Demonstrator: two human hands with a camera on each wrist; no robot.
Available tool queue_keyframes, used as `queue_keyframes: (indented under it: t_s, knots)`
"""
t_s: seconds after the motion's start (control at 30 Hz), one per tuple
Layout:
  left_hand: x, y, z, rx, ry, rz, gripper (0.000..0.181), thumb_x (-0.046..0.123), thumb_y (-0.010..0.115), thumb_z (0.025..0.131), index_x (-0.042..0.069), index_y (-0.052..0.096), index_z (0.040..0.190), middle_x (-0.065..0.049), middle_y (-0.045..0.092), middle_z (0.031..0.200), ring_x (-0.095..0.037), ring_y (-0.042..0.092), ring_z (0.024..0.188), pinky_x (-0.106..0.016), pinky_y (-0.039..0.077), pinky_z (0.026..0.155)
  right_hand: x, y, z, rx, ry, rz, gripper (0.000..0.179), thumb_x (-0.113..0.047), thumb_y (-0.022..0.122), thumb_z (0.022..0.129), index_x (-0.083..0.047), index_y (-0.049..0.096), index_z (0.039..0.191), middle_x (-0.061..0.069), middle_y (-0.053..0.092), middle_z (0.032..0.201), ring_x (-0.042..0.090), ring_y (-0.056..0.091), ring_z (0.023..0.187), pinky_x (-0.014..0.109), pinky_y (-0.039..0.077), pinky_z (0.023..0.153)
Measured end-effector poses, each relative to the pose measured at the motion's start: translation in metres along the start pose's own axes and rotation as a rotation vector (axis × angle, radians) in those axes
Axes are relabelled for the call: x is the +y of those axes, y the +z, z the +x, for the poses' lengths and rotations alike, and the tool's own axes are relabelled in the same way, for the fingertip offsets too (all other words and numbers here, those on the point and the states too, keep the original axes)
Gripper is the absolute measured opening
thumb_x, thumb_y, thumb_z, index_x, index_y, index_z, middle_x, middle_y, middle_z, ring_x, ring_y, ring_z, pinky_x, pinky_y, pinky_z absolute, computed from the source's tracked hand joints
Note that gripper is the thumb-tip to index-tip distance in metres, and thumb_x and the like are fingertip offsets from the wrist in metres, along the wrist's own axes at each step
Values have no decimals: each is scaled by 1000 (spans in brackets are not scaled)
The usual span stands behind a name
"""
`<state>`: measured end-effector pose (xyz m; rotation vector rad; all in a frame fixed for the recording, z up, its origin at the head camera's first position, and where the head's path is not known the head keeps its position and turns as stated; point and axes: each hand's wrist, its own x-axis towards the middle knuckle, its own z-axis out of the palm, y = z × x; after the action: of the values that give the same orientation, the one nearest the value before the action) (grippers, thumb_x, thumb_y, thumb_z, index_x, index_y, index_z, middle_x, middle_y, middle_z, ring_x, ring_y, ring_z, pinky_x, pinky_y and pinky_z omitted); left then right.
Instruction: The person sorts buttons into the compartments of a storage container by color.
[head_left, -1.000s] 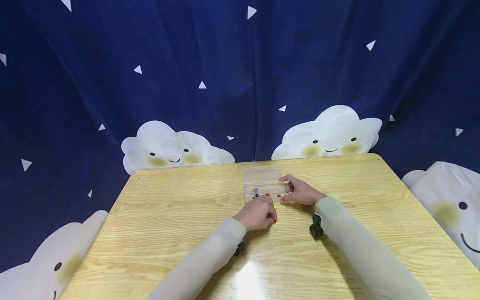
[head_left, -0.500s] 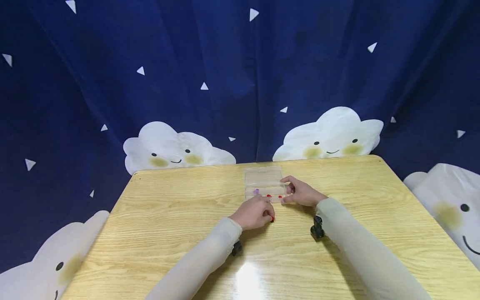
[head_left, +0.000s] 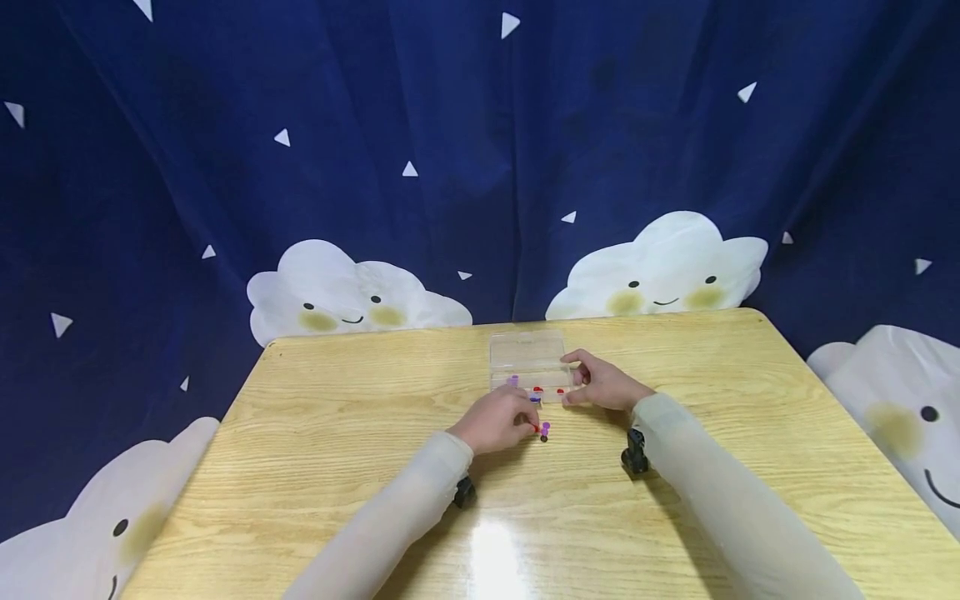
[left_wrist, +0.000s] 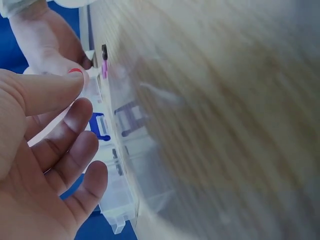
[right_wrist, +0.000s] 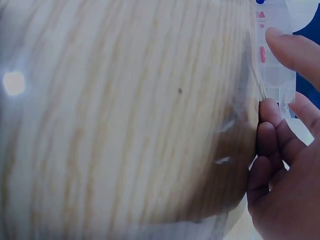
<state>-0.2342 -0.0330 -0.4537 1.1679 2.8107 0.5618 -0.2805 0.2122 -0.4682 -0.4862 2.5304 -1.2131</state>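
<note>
A shallow clear plastic box (head_left: 525, 379), its lid raised at the back, stands towards the far side of the table. My right hand (head_left: 606, 387) holds its right end, with the thumb (right_wrist: 287, 47) along the front and the other fingers at the end wall. Just in front of the box, my left hand (head_left: 498, 419) pinches a small red piece (left_wrist: 75, 70) between thumb and index finger, mostly hidden. Beside those fingertips on the table lies a small purple-and-black piece (left_wrist: 104, 62). A blue piece (left_wrist: 98, 126) shows at the box's front, and red pieces (right_wrist: 262, 54) lie inside.
A purple piece (head_left: 513, 381) sits in the box's left part. The wooden table (head_left: 360, 417) ends at a dark blue curtain (head_left: 450, 167) with white clouds. A black camera mount (head_left: 634, 454) hangs below the right wrist.
My left hand has drawn slightly left and up, still pinching the red piece. The purple-and-black piece and the blue piece now show beside it. The right hand stays at the box.
</note>
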Motion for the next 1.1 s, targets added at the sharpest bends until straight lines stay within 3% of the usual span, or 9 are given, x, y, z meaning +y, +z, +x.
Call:
queue_keyframes:
  t_s: [0.43,0.6,0.8,0.93,1.1]
  knots:
    - [-7,-6,-5,19,-34,-26,8,17,70,90,20,77,90,7,72,94,-11,62,95,-26,51,91,-2,0,0,-2,4,12,72,-13,78,84,-2,38,143,8,48,92,19,42,80,30,39,72]
    - [-9,-5,-7,20,-60,-55,9,15,70,90,20,77,89,7,74,97,-14,65,108,-29,47,105,0,0,1,-1,16,-6,72,-15,79,83,-2,40,142,5,46,91,18,43,81,30,39,74]
    - [-9,-10,-5,26,-81,-76,8,18,70,92,19,78,90,6,73,96,-17,65,110,-29,51,96,4,0,3,-6,8,1,72,-15,79,83,-2,40,142,4,46,90,18,43,82,29,39,74]
    - [-9,-14,-1,54,-69,-81,10,16,68,91,17,78,90,6,75,95,-20,65,115,-32,48,104,5,0,3,-7,5,1,73,-15,79,83,-2,39,142,4,46,90,19,43,82,31,39,75]
    - [-9,-20,5,79,-75,-95,10,14,68,91,17,78,91,5,71,92,-16,63,96,-30,51,93,5,0,4,-7,14,6,72,-15,79,83,-2,39,143,4,46,91,20,44,82,32,40,74]
